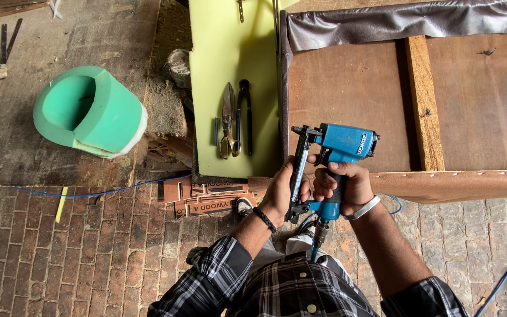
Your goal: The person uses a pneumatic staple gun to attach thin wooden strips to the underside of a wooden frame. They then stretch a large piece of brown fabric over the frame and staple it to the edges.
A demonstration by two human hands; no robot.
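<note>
Holding one blue staple gun (338, 158) – two hands | scissors (228, 120) – one pair

This is an upholstery workshop, rough and well used. The floor (77, 252) is old red brick giving way to dusty concrete, littered with wood offcuts. A wooden furniture frame (423, 105) lies with its bare plywood back up, and brown leatherette (394, 20) is pulled over its far edge, with a row of staples along the near edge. A yellow-green foam sheet (224, 58) carries scissors (228, 120) and pincers (245, 114), and a curled roll of green foam (89, 108) stands on the floor. A blue pneumatic staple gun (333, 158) with its air hose, and a blue cable (89, 192) trailing across the bricks, complete the trade's kit.
</note>
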